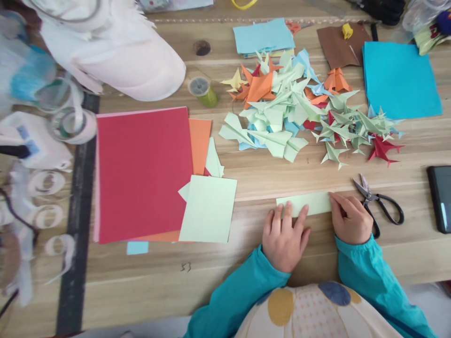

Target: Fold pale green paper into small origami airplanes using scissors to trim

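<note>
A pale green folded paper strip (317, 203) lies flat on the wooden table in front of me. My left hand (286, 234) rests with spread fingers, its fingertips on the strip's left part. At the strip's right end, my right hand (350, 218) pinches the paper between thumb and curled fingers. Just right of that hand lies a pair of black-handled scissors (377, 202), blades apart. Beyond the strip, folded paper planes (282, 108) in green, orange, blue, red and yellow form a loose heap.
To the left are red paper sheets (144, 173) with a pale green square sheet (211, 211) overlapping them. A thread spool (203, 91) stands behind. Blue paper (401, 80) lies at the back right, and a black phone-like object (440, 199) sits at the right edge. Tape rolls (73, 124) crowd the far left.
</note>
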